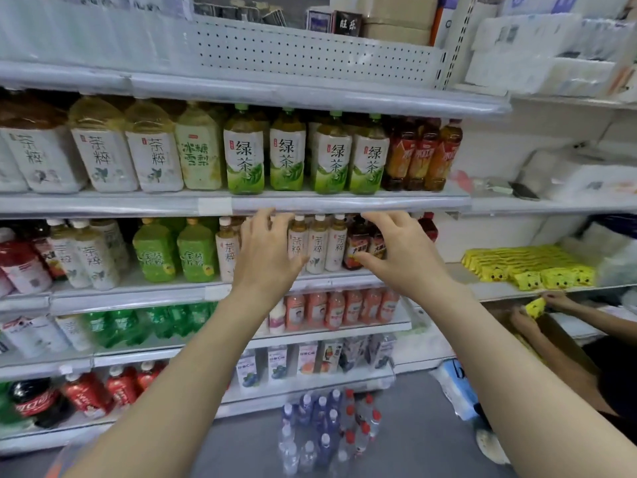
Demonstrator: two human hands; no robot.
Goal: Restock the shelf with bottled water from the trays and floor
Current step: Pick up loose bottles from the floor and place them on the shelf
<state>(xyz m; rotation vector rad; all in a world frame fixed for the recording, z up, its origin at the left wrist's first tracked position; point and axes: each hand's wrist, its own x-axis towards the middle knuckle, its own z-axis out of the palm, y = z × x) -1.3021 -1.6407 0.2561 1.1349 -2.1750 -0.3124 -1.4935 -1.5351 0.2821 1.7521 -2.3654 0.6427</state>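
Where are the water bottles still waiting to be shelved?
In the head view, the water bottles stand clustered on the grey floor at bottom centre, just in front of the lowest shelf.

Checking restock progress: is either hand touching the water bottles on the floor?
Apart. The head view shows the left hand and right hand raised at a tea shelf, with the water bottles standing on the floor well below them.

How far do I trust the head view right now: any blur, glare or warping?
Head view: green tea labels at centre read sharp; the frame's left side smears; the water bottles on the floor look soft; the shelf edge bows from the wide lens; light is even, with no harsh glare.
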